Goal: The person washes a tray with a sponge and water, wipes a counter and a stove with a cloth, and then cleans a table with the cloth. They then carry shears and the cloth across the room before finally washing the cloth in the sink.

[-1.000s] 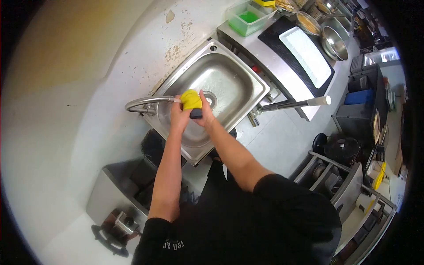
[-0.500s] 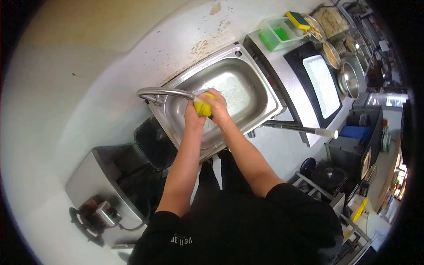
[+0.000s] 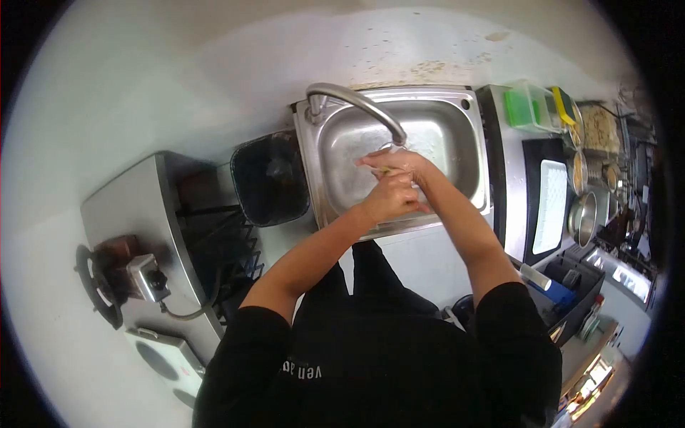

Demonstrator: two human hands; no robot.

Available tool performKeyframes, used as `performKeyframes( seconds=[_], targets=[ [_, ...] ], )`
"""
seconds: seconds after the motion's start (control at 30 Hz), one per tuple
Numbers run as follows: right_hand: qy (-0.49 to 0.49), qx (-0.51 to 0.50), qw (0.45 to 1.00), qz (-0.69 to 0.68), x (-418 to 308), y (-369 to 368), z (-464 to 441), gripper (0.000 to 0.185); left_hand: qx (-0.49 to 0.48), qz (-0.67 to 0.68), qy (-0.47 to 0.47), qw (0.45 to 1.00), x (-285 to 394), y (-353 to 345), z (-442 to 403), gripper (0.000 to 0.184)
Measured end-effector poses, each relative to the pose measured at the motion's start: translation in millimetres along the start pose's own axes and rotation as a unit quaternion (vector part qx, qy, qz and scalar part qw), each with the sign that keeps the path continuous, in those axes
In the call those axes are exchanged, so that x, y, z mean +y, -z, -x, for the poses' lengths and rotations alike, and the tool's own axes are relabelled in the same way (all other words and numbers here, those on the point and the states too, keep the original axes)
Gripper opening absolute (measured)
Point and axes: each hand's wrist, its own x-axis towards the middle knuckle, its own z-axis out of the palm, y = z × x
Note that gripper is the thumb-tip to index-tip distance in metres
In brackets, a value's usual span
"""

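Both hands are together over the steel sink [image 3: 479, 167], below the spout of the curved faucet [image 3: 357, 100]. My left hand [image 3: 392, 196] lies nearer my body, its fingers curled against the other hand and its thumb pointing right. Wet and tilted, my right hand [image 3: 401, 162] is just under the spout, with its fingers stretched to the left. A small yellow-green patch [image 3: 386, 170] shows between the hands; the rest of it is hidden.
Left of the sink stands a black bin [image 3: 271, 182], with a steel unit [image 3: 128, 207] beyond it. On the right counter are a green-and-clear container [image 3: 531, 107], a yellow sponge [image 3: 564, 105], a white tray [image 3: 551, 207] and a metal bowl [image 3: 585, 217].
The view has turned, bringing the sink level. My hands have shifted from around the yellow thing to a crossed, touching pose. Most of that yellow thing is now out of sight.
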Motion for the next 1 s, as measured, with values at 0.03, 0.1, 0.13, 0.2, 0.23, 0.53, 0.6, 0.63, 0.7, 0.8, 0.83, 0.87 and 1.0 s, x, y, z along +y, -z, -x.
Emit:
performKeyframes(
  seconds=[0.03,0.1,0.13,0.2,0.23,0.53,0.6,0.63,0.7,0.8,0.83,0.87,1.0],
  targets=[
    [0.027,0.015,0.993,0.115,2,2,-7,0.023,-0.096,-0.056,-0.038,0.993,-5,-1,3,0.03],
    [0.011,0.041,0.976,0.213,5,7,-28,0.024,-0.124,-0.099,-0.053,0.986,-15,-9,9,0.036],
    [0.001,0.07,0.95,0.305,9,10,-34,0.025,-0.158,-0.141,-0.074,0.975,-19,-15,10,0.044],
    [-0.011,0.128,0.928,0.35,10,-1,-42,0.027,-0.226,-0.196,-0.045,0.953,-34,-37,14,0.043],
    [-0.02,0.187,0.901,0.39,10,-8,-45,0.028,-0.295,-0.25,-0.018,0.922,-44,-46,18,0.044],
    [0.129,0.416,0.811,0.39,25,-2,-86,0.051,-0.197,0.13,0.018,0.972,-125,-91,43,0.04],
    [0.205,0.159,0.944,0.203,17,44,-55,0.044,-0.172,-0.145,-0.12,0.967,-40,-6,4,0.033],
    [0.202,0.125,0.93,0.28,-5,48,-15,0.033,-0.046,-0.085,-0.076,0.992,-28,6,3,0.035],
    [0.163,0.183,0.956,0.16,-16,47,18,0.026,0.153,-0.02,0.045,0.987,-19,19,10,0.035],
    [0.206,0.332,0.902,0.185,-9,43,34,0.022,0.214,0.094,0.355,0.905,-50,33,30,0.036],
    [0.235,0.434,0.793,0.358,-12,35,38,0.022,0.21,0.095,0.35,0.908,-45,42,27,0.036],
    [0.238,0.438,0.79,0.357,-15,23,46,0.022,0.166,0.143,0.474,0.853,-36,53,20,0.046],
    [0.407,0.361,0.808,0.225,-10,-21,45,0.015,0.042,-0.193,0.339,0.92,-50,55,22,0.075]
  ],
)
